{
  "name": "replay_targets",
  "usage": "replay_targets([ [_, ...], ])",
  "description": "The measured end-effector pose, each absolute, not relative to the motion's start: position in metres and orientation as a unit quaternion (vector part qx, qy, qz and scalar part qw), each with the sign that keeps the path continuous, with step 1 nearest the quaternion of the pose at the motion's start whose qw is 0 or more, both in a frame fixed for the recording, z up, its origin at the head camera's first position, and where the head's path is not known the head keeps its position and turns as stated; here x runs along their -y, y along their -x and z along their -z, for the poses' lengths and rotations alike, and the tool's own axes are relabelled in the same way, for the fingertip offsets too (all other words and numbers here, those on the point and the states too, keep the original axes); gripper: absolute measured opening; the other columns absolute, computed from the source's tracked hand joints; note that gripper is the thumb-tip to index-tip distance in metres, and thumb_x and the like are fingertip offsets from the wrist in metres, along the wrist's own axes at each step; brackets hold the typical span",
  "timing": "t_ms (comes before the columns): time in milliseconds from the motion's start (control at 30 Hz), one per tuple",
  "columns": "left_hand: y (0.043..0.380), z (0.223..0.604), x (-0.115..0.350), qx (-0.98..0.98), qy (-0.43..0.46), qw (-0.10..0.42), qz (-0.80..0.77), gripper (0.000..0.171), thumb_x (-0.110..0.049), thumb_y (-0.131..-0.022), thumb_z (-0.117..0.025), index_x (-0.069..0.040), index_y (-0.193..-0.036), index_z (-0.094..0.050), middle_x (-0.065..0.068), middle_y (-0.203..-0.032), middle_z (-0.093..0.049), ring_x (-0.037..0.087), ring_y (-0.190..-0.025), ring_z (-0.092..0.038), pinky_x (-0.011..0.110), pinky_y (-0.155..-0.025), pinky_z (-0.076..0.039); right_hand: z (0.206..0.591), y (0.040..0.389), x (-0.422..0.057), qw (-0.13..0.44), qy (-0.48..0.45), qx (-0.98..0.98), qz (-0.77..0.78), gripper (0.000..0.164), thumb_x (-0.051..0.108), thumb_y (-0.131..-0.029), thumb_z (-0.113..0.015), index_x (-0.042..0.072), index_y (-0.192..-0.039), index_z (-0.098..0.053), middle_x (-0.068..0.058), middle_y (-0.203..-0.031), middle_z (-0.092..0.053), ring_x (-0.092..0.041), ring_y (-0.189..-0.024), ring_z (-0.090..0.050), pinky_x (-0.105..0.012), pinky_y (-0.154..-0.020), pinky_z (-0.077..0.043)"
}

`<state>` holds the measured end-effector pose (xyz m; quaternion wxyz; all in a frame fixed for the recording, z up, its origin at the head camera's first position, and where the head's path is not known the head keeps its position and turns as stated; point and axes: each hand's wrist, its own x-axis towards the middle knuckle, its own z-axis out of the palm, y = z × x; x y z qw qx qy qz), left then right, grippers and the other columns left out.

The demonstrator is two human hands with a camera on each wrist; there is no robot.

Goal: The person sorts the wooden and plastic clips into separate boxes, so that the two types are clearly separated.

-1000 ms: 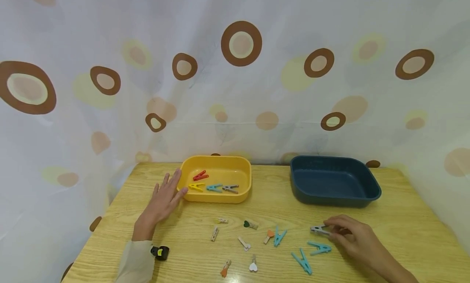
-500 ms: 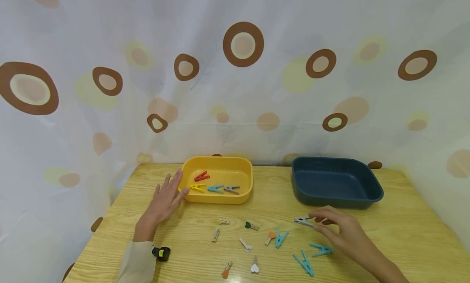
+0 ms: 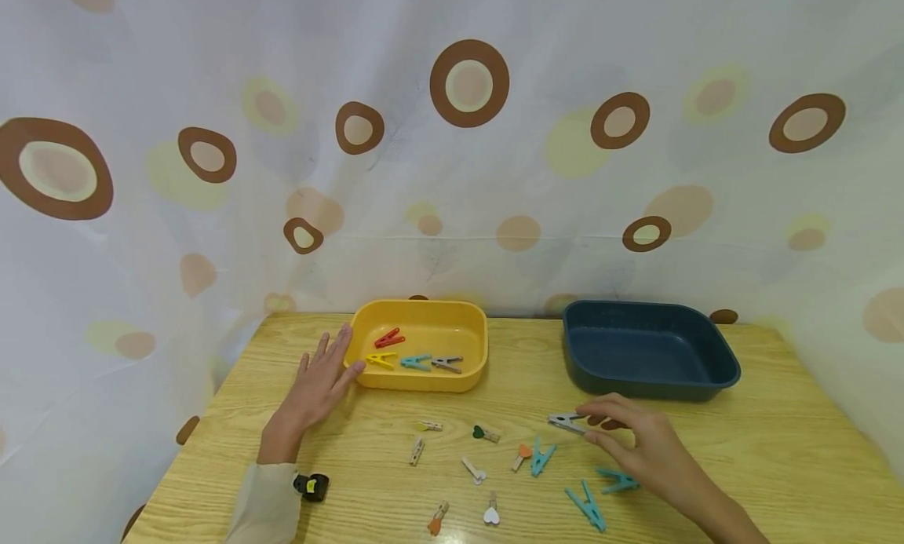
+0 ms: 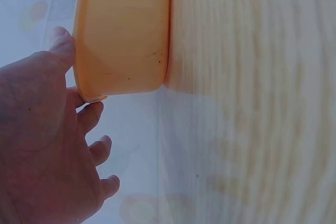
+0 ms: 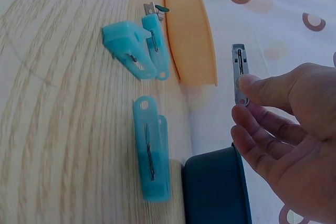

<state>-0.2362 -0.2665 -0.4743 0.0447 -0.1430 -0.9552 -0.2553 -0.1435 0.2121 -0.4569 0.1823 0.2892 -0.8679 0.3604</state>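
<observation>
In the head view my right hand pinches a grey clothespin by its handle end, between thumb and fingers. The right wrist view shows this grey clothespin held above the table. My left hand rests with spread fingers against the left end of a yellow tub, thumb on its front rim. Inside that tub lie a red clothespin, a yellow one, a light blue one and a grey one. Near the right hand lie light blue clothespins on the table.
A dark blue tub stands at the back right, behind the right hand. Several small wooden pegs, some with hearts, are scattered mid-table, among them a green-heart peg. A patterned curtain hangs behind the table.
My right hand has moved left with the grey clothespin, away from the light blue clothespins at the right. The left hand stays at the yellow tub.
</observation>
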Motion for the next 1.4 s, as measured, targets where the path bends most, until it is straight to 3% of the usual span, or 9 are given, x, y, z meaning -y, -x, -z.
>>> replay_targets([
  [533, 0.235, 0.477, 0.270, 0.956, 0.140, 0.043, 0.255, 0.072, -0.043, -0.111, -0.041, -0.004, -0.165, -0.012, 0.016, -0.170, -0.014, 0.046, -0.154, -0.006, 0.074, -0.116, -0.003, 0.442, 0.153, -0.190, 0.197, -0.277, 0.870, -0.357, 0.041, -0.001, -0.081, -0.085, 0.018, -0.116, -0.075, 0.007, -0.112, -0.072, -0.009, -0.088, -0.069, -0.031, -0.073, -0.060],
  [1000, 0.236, 0.478, 0.271, 0.955, 0.142, 0.046, 0.258, 0.072, -0.042, -0.111, -0.042, -0.004, -0.165, -0.012, 0.015, -0.170, -0.015, 0.044, -0.155, -0.005, 0.073, -0.116, -0.003, 0.431, 0.175, -0.149, 0.197, -0.317, 0.840, -0.393, 0.037, -0.001, -0.081, -0.084, 0.012, -0.114, -0.075, 0.004, -0.112, -0.073, -0.018, -0.091, -0.071, -0.029, -0.075, -0.060],
  [1400, 0.236, 0.477, 0.268, 0.955, 0.144, 0.051, 0.255, 0.073, -0.044, -0.111, -0.042, -0.003, -0.164, -0.015, 0.016, -0.169, -0.018, 0.046, -0.154, -0.007, 0.073, -0.116, -0.003, 0.426, 0.205, -0.107, 0.202, -0.315, 0.838, -0.397, 0.034, 0.001, -0.083, -0.084, 0.007, -0.115, -0.076, -0.003, -0.113, -0.073, -0.023, -0.094, -0.072, -0.039, -0.078, -0.061],
])
